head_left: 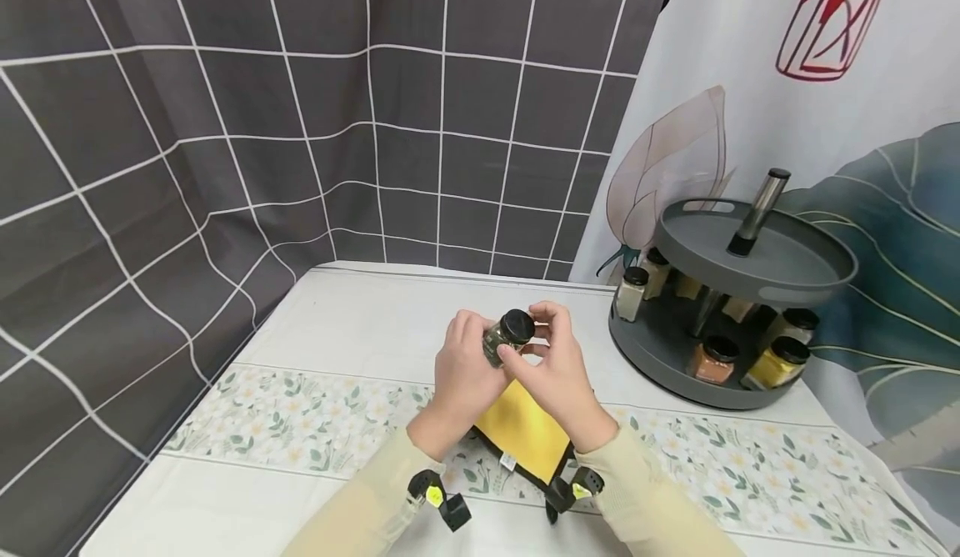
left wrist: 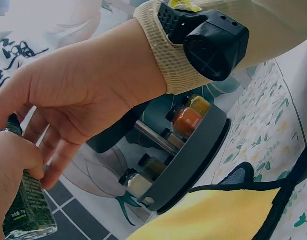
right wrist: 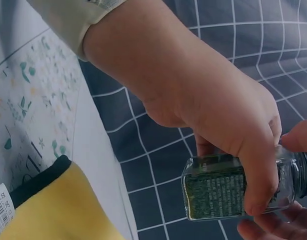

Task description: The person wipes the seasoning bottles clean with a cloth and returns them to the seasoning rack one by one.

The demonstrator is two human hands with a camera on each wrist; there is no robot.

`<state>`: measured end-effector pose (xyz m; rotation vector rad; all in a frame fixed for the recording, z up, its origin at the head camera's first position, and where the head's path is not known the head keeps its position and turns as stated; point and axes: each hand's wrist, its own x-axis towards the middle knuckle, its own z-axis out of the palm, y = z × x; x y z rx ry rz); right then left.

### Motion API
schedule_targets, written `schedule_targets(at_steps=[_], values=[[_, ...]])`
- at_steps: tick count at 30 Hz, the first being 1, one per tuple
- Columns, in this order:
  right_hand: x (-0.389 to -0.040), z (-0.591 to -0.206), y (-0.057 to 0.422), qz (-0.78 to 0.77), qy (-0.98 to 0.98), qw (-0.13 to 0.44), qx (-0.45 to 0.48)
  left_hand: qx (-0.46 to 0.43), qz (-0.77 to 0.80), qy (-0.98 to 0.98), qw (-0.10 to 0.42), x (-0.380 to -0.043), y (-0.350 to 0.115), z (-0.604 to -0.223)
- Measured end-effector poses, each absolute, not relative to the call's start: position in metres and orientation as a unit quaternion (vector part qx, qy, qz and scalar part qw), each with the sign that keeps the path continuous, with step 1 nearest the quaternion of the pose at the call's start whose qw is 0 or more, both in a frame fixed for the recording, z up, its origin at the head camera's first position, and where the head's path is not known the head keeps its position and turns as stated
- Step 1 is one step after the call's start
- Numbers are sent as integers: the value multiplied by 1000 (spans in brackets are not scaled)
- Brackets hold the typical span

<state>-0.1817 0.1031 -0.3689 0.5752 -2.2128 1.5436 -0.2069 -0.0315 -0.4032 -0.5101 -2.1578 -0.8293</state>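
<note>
Both hands hold a spice jar above the table. The jar [head_left: 493, 345] is clear glass with a black lid [head_left: 517, 326], and is tilted toward the right. Green dried herbs show through the glass of the jar [right wrist: 213, 192] in the right wrist view, behind white printing. My left hand [head_left: 467, 373] grips the jar's body, thumb across the glass. At the lid end, my right hand [head_left: 558, 369] has its thumb and fingers bent around the lid. Below the hands lies a yellow cloth pad [head_left: 525, 432] with black edging and a white tag [head_left: 507, 461].
A dark grey two-tier turntable [head_left: 648, 357] stands at the right back. Its lower tier bears several black-lidded spice jars, among them an orange one [head_left: 712, 360] and a yellow one [head_left: 776, 363]. A floral strip [head_left: 300, 415] crosses the white table; a grey grid curtain [head_left: 480, 107] hangs behind.
</note>
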Motion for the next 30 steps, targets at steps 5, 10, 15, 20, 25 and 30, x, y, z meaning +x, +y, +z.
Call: schedule_targets(at_steps=[5,10,15,20,25,30], values=[[-195,-385,105,544,-777,236,210,-200,-300,-856,371,-208,-31,-403],[-196,-379,124,555,-749,315,181,-228,-283,-878,311,-210,-35,-405],[-228,-395,185,421,-794,421,119,-208,-310,-888,268,-215,-59,-413],[-251,-409,236,275,-844,454,75,-190,-313,-887,280,-226,-89,-421],[-257,-422,257,262,-871,414,33,-171,-304,-894,281,-235,-111,-429],[-261,-435,265,264,-890,372,-16,-144,-304,-906,256,-236,-120,-434]])
